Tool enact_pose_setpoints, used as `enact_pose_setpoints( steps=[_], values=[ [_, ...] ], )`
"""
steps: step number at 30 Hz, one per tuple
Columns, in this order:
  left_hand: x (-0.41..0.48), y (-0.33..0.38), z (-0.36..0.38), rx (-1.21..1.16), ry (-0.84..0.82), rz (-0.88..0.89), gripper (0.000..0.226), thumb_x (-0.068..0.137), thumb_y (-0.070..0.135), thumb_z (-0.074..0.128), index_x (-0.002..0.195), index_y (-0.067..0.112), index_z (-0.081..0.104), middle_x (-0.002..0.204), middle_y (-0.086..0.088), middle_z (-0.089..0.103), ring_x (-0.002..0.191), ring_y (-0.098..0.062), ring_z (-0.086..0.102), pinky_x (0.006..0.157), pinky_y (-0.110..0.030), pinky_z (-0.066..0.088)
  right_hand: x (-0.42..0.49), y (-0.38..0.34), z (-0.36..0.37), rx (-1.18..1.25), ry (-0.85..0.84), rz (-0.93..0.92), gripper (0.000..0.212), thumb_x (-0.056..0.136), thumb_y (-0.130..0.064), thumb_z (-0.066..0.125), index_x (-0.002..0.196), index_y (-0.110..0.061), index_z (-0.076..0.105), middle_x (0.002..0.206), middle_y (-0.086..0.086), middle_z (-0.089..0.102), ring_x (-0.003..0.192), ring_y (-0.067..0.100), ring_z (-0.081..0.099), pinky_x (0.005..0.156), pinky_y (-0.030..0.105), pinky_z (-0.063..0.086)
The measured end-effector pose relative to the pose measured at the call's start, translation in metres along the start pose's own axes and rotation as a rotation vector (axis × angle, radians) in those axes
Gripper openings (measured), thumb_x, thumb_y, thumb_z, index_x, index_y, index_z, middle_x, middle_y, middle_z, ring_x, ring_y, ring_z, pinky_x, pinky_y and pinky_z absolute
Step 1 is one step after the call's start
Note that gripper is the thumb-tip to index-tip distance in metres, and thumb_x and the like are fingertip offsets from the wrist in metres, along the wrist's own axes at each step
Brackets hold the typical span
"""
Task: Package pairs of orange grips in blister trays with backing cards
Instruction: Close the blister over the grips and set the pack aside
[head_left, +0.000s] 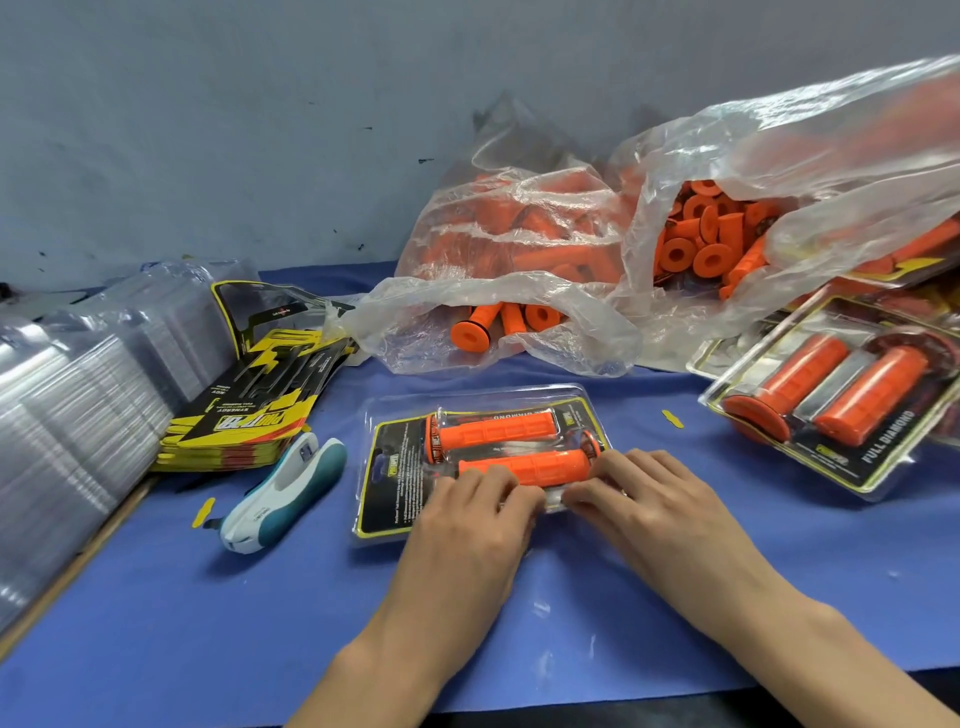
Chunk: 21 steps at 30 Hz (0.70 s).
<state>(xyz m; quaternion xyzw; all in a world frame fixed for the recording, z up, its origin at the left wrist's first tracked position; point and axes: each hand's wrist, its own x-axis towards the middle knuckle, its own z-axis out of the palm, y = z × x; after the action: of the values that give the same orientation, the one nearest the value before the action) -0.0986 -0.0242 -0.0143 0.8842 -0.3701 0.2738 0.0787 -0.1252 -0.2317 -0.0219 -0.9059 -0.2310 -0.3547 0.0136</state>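
A clear blister tray (395, 415) lies in the middle of the blue mat with a black-and-yellow backing card (389, 483) inside it. Two orange grips rest in it, the far grip (498, 430) and the near grip (524, 465). My left hand (478, 514) and my right hand (639, 499) lie side by side on the tray's near edge. Their fingers are fairly straight and press down on the plastic just in front of the near grip.
Two clear bags of loose orange grips (519, 249) (717, 244) sit at the back. Finished packs (836, 400) pile at the right. A stack of backing cards (249, 410), empty trays (78, 395) and a white-teal stapler (285, 488) lie at the left.
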Motion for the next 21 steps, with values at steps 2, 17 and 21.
enact_pose_setpoints(
  steps=[2,17,21],
  values=[
    [0.003,0.008,0.007,0.039,-0.005,0.012,0.015,0.089,0.018,0.064,0.102,0.025,0.061,0.094,0.004,0.056,0.082,-0.021,0.054,0.071,-0.035,0.046,0.0,-0.001,0.0,0.006,-0.016,-0.011,0.02,0.099,-0.028,0.049,0.093,-0.026,0.068,0.083,-0.004,0.056,0.071,0.019,0.053,0.064,0.033,0.046],
    [-0.022,-0.046,-0.014,0.01,0.096,-0.045,0.024,0.094,0.035,0.052,0.081,0.022,0.067,0.083,0.008,0.06,0.08,-0.021,0.059,0.074,-0.035,0.046,-0.01,0.033,-0.011,0.0,0.01,0.094,0.016,0.093,-0.035,0.053,0.084,-0.031,0.065,0.084,-0.014,0.058,0.075,0.011,0.059,0.079,0.025,0.033],
    [-0.03,-0.062,-0.017,-0.023,0.098,-0.07,0.023,0.092,0.038,0.055,0.08,0.022,0.066,0.086,0.009,0.06,0.083,-0.019,0.057,0.074,-0.035,0.044,-0.009,0.033,-0.012,-0.034,0.023,0.107,0.026,0.093,-0.044,0.05,0.079,-0.027,0.065,0.08,-0.01,0.06,0.074,0.018,0.062,0.078,0.032,0.038]
  ],
)
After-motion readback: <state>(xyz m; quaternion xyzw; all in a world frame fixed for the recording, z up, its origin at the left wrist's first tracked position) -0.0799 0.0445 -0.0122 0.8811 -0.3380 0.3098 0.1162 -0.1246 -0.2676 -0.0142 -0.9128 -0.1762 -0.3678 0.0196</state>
